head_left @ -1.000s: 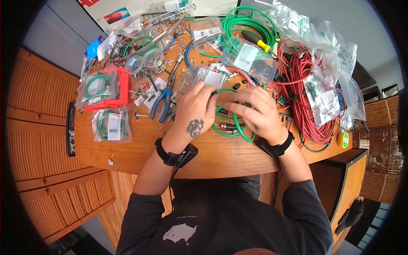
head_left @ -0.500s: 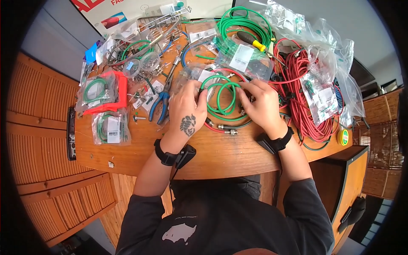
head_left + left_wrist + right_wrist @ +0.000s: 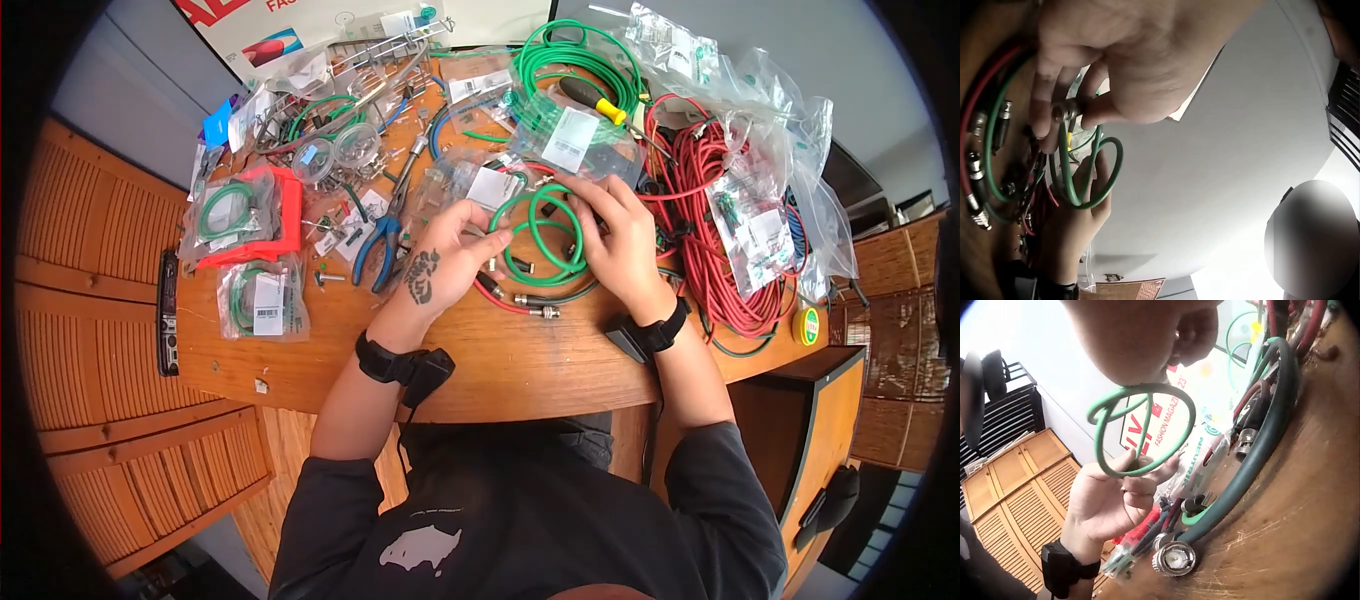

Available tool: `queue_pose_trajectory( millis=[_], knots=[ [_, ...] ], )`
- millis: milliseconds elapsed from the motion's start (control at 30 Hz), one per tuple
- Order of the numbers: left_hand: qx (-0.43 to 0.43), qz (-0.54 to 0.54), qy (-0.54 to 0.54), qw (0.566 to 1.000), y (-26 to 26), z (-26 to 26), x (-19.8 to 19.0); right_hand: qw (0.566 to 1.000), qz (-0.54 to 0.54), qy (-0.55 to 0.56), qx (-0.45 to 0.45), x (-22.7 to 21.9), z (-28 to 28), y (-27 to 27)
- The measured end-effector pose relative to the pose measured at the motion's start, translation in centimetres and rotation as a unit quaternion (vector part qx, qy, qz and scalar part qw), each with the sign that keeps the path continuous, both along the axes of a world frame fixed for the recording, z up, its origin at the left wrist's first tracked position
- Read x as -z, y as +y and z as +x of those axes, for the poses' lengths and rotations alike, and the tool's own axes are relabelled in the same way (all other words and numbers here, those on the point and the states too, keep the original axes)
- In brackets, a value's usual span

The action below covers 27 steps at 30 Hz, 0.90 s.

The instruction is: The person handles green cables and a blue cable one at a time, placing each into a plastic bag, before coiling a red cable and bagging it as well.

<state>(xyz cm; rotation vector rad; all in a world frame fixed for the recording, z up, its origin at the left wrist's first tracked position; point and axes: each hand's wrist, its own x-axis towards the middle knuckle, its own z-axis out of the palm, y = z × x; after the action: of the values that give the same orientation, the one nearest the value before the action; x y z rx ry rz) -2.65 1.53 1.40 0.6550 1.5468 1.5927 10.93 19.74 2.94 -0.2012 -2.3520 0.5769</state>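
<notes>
A short green cable (image 3: 1121, 159), bent into loops, is held between both hands above the tabletop. My left hand (image 3: 448, 255) pinches it on the left, thumb against fingers, and a metal connector (image 3: 1067, 111) shows at those fingertips in the left wrist view. On the loops' right side my right hand (image 3: 625, 240) grips the cable, its fingertips partly hidden behind the hand. Below lie short cables with metal BNC plugs: a red one (image 3: 515, 306) with its plug towards me, and a dark green one (image 3: 1285, 394) close under the right hand.
Blue-handled pliers (image 3: 382, 245) lie left of my left hand. Further left, a red holder (image 3: 290, 210) stands beside bagged green cables. A yellow-black screwdriver (image 3: 592, 100) rests before a large green coil (image 3: 530, 60). At right are a red cable bundle (image 3: 700, 210) and a yellow tin (image 3: 808, 325).
The hands were closer together over the green cable, then spread and raised its loops. Since then the left hand has turned, showing its thumb, and the loops have tightened into rounder rings.
</notes>
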Motion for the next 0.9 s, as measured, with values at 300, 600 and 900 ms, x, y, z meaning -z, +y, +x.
queue_pose_trajectory(
  millis=[300,600,900],
  knots=[
    [0.008,0.066,-0.204,0.977,0.4,0.8,-0.2,0.995,0.032,-0.073,-0.062,-1.7,1.1,-1.5],
    [0.045,0.128,-0.308,0.941,0.2,0.7,-0.7,0.984,-0.052,-0.052,-0.165,-1.0,0.8,-1.0],
    [0.020,0.210,-0.254,0.944,1.0,2.4,0.1,0.998,-0.031,-0.045,-0.023,0.3,0.1,-1.9]
  ],
)
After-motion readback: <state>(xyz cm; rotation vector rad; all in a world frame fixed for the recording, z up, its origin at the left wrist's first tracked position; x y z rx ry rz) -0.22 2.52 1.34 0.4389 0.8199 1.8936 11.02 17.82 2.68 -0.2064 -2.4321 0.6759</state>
